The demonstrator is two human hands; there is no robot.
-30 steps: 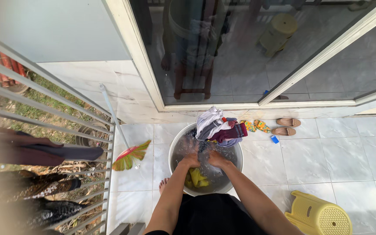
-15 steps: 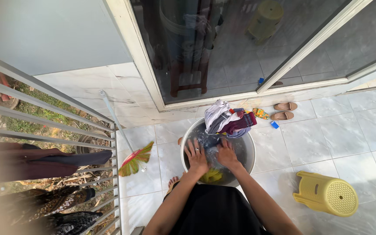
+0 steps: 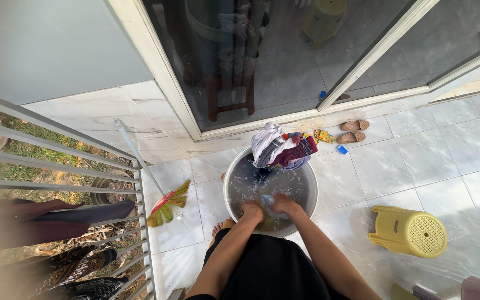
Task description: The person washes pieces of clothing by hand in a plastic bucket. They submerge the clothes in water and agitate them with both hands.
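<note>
Nearest the camera we see a black garment (image 3: 273,272) covering the person's lap, with two bare forearms reaching forward from it. The left hand (image 3: 251,210) and right hand (image 3: 285,205) meet inside a round metal basin (image 3: 310,195), both curled closed around a small pale blue-grey cloth (image 3: 267,201) held between them at the soapy water's surface. The basin is shiny and steel-grey, its water flecked with white suds; a yellowish item lies submerged just below the hands, too blurred to identify. One bare foot (image 3: 216,228) rests on the tile beside the basin's near left edge.

To the right, a yellow plastic stool (image 3: 408,231) lies on its side, its perforated seat facing right. To the left, a broom (image 3: 164,204) with a fan of red, green and yellow bristles and a pale straight handle leans toward the wall, next to a grey metal railing (image 3: 140,222) on which dark clothes hang.

On the basin's far rim we note a heap of wrung laundry (image 3: 280,149): white, maroon and blue fabrics, twisted and damp. Beyond it sit a pair of tan flat shoes (image 3: 353,130) and a small blue object (image 3: 342,149) on glossy white marbled floor tiles (image 3: 462,150). Farthest is a white-framed glass sliding door (image 3: 284,61), reflecting the scene.
</note>
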